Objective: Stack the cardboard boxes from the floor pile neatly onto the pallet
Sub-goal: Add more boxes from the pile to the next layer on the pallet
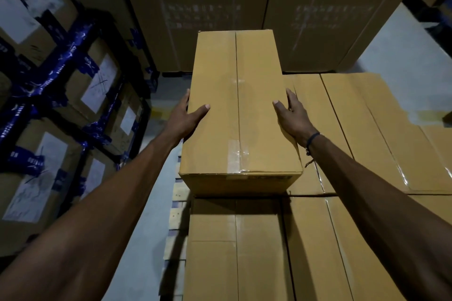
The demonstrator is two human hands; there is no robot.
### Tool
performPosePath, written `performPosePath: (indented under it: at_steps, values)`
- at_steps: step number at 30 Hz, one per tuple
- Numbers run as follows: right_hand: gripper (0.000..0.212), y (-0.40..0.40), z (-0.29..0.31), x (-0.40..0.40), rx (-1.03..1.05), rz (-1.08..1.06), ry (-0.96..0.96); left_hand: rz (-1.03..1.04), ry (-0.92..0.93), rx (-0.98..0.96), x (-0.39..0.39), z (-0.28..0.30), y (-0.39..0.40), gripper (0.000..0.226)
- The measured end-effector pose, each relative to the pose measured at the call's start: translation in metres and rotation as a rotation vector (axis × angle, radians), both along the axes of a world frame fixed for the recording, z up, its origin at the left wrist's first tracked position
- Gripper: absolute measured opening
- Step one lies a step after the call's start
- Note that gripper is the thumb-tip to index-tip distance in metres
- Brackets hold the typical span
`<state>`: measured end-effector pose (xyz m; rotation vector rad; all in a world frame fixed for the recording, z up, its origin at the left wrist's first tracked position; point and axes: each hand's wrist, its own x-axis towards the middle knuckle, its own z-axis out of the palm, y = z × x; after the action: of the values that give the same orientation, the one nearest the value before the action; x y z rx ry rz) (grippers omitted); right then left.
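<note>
A long brown cardboard box [236,110], taped along its top seam, lies on the top layer of boxes [259,247] stacked on the wooden pallet [177,217]. It sits at the stack's left edge, lengthwise away from me. My left hand [187,118] presses flat against its left side with the thumb lying on top. My right hand [291,117] presses against the right side the same way, fingers straight and thumb on top. Whether the box rests fully on the layer or is slightly lifted is unclear.
More flat brown boxes [381,134] fill the layer to the right. Tall cartons [220,7] stand behind the pallet. At left rises a wall of boxes with blue tape [61,85]. A strip of grey floor [144,227] runs between that wall and the pallet.
</note>
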<state>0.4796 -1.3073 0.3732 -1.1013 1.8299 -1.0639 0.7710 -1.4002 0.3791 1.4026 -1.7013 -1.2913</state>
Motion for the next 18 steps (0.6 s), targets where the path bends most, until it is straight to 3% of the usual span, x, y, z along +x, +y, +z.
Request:
performPosePath:
  at_steps: [5,13,18]
  values:
    - [0.07,0.025,0.001,0.009,-0.014,0.078,-0.001,0.017,-0.108,-0.035,0.011,0.0,0.024,0.084]
    - [0.066,0.101,-0.004,0.022,0.003,0.16,0.022,0.051,-0.09,0.063,0.043,-0.008,0.097,0.084]
    - [0.065,0.143,-0.003,0.03,0.065,0.189,-0.026,0.117,-0.001,0.125,0.052,-0.007,0.138,0.069]
